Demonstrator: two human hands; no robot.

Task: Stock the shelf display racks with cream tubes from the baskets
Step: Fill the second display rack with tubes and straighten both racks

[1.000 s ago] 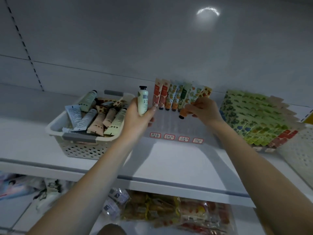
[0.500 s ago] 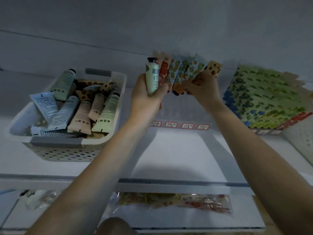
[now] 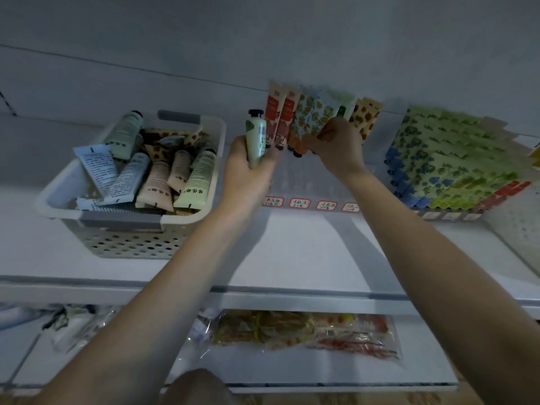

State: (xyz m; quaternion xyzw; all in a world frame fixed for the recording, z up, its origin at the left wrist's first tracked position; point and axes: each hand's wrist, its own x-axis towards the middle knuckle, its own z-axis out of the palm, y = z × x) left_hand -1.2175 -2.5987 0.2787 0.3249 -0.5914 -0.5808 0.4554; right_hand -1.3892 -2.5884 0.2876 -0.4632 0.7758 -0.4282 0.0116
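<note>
Tubes [image 3: 152, 176] lie piled in the basket [image 3: 119, 219] on your left, waiting their turn. Your left hand [image 3: 248, 176] is wrapped round a green tube [image 3: 256, 138], cap up, just beside the clear rack [image 3: 304, 182]. I think you should turn it cap down like the others, then slide it in next to the red tubes [image 3: 280, 118]. Your right hand [image 3: 336, 147] pinches the flowered tubes [image 3: 309, 118]. Use it to hold them straight so none tip. The full rack [image 3: 455, 162] looks done.
</note>
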